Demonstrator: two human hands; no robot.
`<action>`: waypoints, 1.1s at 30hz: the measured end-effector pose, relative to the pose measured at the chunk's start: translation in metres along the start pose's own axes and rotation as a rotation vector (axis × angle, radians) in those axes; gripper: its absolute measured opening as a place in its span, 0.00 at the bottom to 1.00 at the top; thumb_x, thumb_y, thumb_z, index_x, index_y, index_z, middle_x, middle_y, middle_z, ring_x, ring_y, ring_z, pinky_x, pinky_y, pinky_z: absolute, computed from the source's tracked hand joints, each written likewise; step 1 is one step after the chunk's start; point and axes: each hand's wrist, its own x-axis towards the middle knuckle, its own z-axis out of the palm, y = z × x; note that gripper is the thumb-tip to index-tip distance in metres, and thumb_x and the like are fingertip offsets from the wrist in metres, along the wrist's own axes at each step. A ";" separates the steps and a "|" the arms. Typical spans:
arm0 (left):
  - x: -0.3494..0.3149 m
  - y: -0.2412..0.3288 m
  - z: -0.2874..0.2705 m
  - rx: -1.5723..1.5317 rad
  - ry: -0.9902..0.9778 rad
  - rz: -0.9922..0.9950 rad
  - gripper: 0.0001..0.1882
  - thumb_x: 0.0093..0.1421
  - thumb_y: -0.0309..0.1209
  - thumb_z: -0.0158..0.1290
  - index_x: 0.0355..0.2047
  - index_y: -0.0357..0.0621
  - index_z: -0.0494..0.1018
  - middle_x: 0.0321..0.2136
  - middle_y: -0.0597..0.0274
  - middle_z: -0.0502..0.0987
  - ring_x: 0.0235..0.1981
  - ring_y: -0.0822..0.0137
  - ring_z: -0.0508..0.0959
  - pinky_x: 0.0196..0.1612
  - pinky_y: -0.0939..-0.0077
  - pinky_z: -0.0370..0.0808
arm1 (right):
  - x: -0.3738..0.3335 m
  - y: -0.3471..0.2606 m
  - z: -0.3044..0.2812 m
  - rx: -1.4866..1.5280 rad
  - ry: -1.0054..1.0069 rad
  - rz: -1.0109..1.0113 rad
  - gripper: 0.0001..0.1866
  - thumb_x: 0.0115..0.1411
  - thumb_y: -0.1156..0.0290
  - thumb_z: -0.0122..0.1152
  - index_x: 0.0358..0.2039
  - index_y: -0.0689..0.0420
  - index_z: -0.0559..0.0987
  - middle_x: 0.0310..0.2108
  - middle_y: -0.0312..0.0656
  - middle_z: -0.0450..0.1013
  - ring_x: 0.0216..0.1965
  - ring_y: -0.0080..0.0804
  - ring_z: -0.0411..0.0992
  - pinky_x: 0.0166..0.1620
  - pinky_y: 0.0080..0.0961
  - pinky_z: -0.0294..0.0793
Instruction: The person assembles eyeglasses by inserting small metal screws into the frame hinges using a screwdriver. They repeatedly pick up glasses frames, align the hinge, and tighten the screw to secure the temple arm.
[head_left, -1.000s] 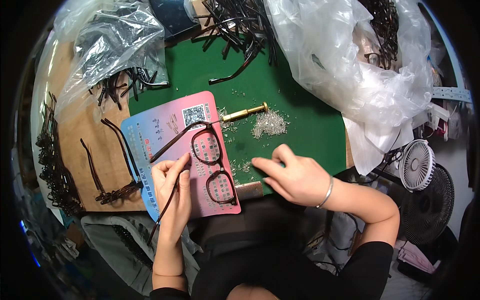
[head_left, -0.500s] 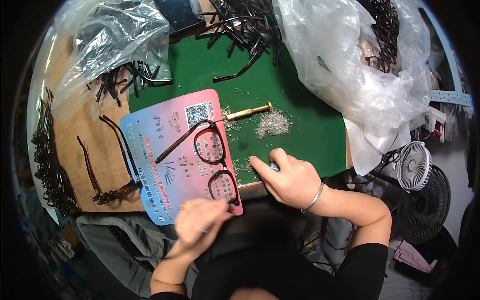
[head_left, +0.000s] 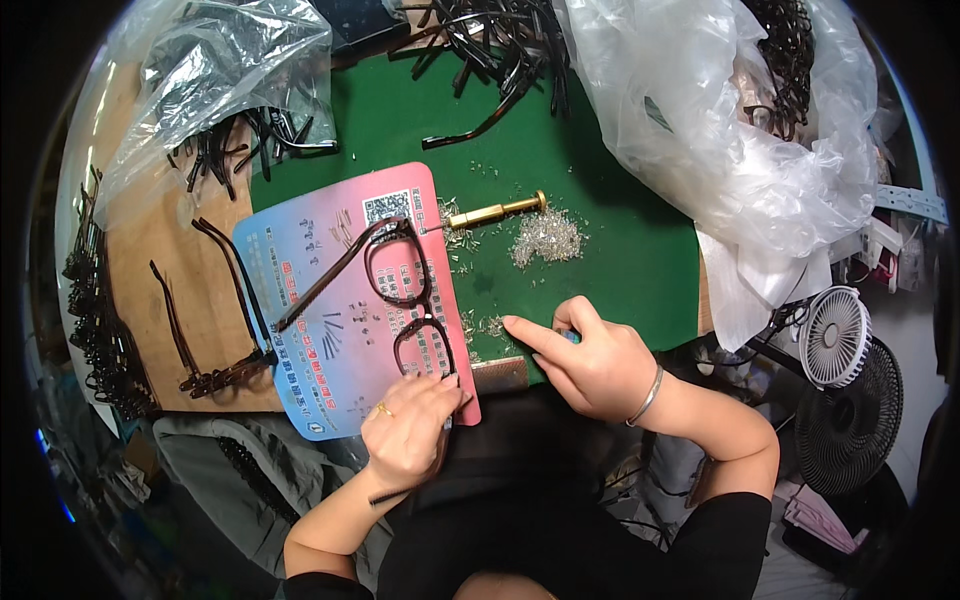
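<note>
A dark brown eyeglass frame lies across a blue-and-pink printed mat, one temple stretched to the left. My left hand is closed over the frame's near end; a dark temple tip shows below that hand, by the wrist. My right hand points its index finger at a scatter of tiny metal screws, the fingertip at their edge. Its other fingers are curled around something bluish, mostly hidden. Beyond the frame, a brass screwdriver lies beside a heap of small shiny screws.
A second eyeglass frame rests left of the mat. Loose temples are piled at the back of the green cloth. Plastic bags bulge at the back right, and another bag covers temples at back left. Fans stand on the right.
The eyeglass frame has shifted slightly left, and its far temple has swung toward me. My left hand has closed on the near end, where another temple tip now shows. My right hand has barely moved.
</note>
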 end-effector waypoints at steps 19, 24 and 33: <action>0.004 -0.019 0.005 -0.030 -0.002 0.078 0.08 0.43 0.24 0.63 0.25 0.40 0.76 0.28 0.59 0.79 0.32 0.61 0.80 0.40 0.68 0.77 | 0.008 -0.011 0.014 0.141 -0.130 -0.217 0.24 0.45 0.74 0.59 0.46 0.43 0.76 0.26 0.37 0.62 0.16 0.25 0.67 0.16 0.20 0.66; 0.003 -0.019 0.003 -0.029 -0.024 0.056 0.06 0.44 0.22 0.61 0.24 0.39 0.76 0.27 0.58 0.79 0.31 0.61 0.80 0.40 0.68 0.77 | 0.010 -0.012 0.014 0.135 -0.139 -0.219 0.24 0.46 0.73 0.58 0.46 0.43 0.75 0.25 0.36 0.62 0.16 0.25 0.67 0.16 0.20 0.67; 0.005 -0.020 0.003 -0.035 -0.006 0.062 0.07 0.42 0.21 0.61 0.24 0.39 0.76 0.27 0.59 0.79 0.30 0.62 0.79 0.39 0.69 0.77 | 0.011 -0.013 0.015 0.133 -0.134 -0.217 0.21 0.47 0.71 0.57 0.44 0.44 0.73 0.26 0.41 0.64 0.14 0.30 0.69 0.17 0.24 0.69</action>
